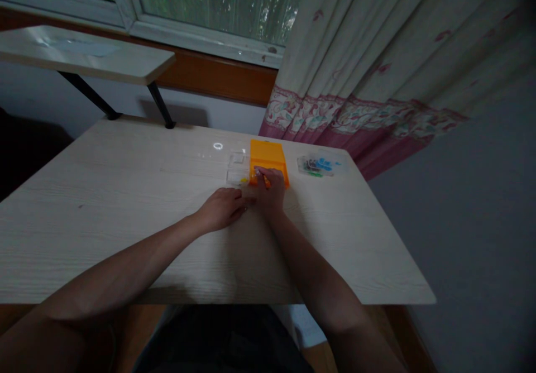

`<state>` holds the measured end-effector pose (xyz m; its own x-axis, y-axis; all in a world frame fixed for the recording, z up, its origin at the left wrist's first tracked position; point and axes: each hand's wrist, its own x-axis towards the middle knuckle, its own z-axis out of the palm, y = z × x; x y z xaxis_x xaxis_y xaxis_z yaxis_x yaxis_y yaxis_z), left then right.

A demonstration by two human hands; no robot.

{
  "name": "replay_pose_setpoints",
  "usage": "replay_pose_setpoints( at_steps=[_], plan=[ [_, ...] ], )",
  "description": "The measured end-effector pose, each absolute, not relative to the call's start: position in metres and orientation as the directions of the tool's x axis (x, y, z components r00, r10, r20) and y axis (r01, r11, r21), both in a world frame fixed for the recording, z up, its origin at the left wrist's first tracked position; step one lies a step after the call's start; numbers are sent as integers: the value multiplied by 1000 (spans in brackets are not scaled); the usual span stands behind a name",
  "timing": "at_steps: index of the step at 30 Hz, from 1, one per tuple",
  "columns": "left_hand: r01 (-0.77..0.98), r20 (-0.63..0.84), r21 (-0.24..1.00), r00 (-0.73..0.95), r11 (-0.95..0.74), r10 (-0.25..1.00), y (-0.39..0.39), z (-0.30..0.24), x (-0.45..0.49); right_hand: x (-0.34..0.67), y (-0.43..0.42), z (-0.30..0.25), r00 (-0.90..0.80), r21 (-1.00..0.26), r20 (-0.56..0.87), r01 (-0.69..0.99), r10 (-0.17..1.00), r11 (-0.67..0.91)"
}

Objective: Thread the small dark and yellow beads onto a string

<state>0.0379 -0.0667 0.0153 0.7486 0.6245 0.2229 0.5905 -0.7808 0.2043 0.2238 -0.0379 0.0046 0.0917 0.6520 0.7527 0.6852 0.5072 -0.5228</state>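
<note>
An orange plastic box point(268, 151) lies open on the table, its lid folded back toward the window. My right hand point(271, 191) is over the near part of this box with its fingers pinched together; what they hold is too small to name. Close by on the left, my left hand point(221, 208) rests low over the table, fingers curled and pressed together, their tips partly hidden beside my right hand. A clear plastic case point(234, 176) sits against the orange box's left side. Near its front right corner shows a small yellow piece point(244, 180).
Right of the orange box is a clear container point(300, 165) with blue, dark and green small pieces. The pale wood table point(125, 205) reaches the wall below the window. A raised shelf point(125, 63) on black legs stands at the back left; a curtain point(360, 82) hangs behind the right corner.
</note>
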Motion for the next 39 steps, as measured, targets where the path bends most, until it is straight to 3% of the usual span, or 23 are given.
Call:
replay_pose_setpoints(
  at_steps=[17, 31, 39],
  plan=[
    [626, 290, 375, 621, -683, 728, -67, 15, 35, 222, -41, 9, 92, -532, 744, 681, 662, 503],
    [593, 260, 346, 684, -727, 681, -65, 19, 36, 223, -40, 8, 96, -558, 720, 668, 688, 492],
    [648, 235, 311, 656, -695, 717, -67, 21, 41, 222, -40, 8, 105, -552, 720, 686, 686, 473]
  ],
)
